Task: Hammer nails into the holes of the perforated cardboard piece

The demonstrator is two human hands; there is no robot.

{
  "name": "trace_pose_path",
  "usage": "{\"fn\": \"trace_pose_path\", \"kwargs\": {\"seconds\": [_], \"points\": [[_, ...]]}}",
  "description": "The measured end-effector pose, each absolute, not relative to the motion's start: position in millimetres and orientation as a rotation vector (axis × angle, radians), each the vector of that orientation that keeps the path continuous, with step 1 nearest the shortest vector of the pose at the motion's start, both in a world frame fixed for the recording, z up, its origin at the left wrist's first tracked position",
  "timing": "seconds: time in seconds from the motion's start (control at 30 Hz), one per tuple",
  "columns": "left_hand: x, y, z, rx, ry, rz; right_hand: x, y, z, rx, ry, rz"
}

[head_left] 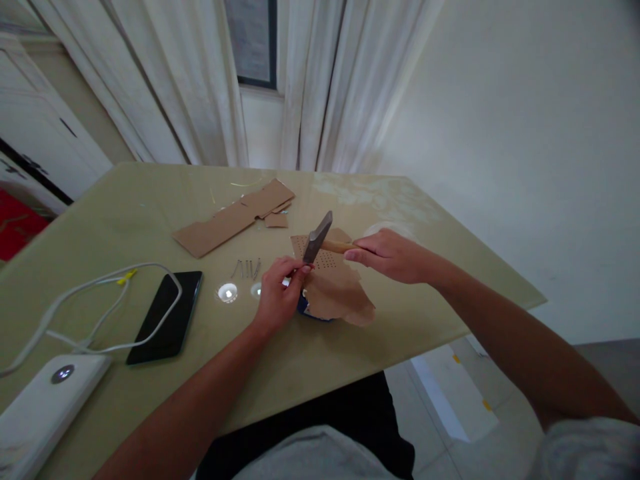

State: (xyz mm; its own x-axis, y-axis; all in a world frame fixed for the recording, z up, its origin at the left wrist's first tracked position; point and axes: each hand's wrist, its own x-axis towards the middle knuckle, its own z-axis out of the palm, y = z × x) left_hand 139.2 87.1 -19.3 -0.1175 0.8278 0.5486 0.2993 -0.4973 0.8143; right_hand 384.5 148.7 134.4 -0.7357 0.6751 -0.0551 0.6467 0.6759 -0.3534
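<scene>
My right hand (387,255) is wrapped round the wooden handle of a hammer (319,237). The hammer's metal head is tilted, its lower end close above the fingertips of my left hand (280,290). Those left fingers are pinched together over a piece of cardboard (340,293) that has rows of small holes and a torn near edge. What they pinch is hidden by the fingers and the hammer head. Under the cardboard, a dark blue object (315,316) shows only at its edge. Several nails (247,269) lie in a row left of my left hand.
Torn cardboard strips (235,220) lie farther back on the glossy table (425,320). To the left are a black phone (167,317), a looping white cable (105,277) and a white device (55,400). Curtains (190,80) hang beyond the table, and a wall stands at right.
</scene>
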Motion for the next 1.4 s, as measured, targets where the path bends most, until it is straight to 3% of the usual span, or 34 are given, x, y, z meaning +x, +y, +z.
{"fn": "trace_pose_path", "kwargs": {"seconds": [1.4], "points": [[139.2,90.0,-23.3,1.699,1.197,1.614,389.0,144.2,135.7,-1.143,-2.729,0.557]]}}
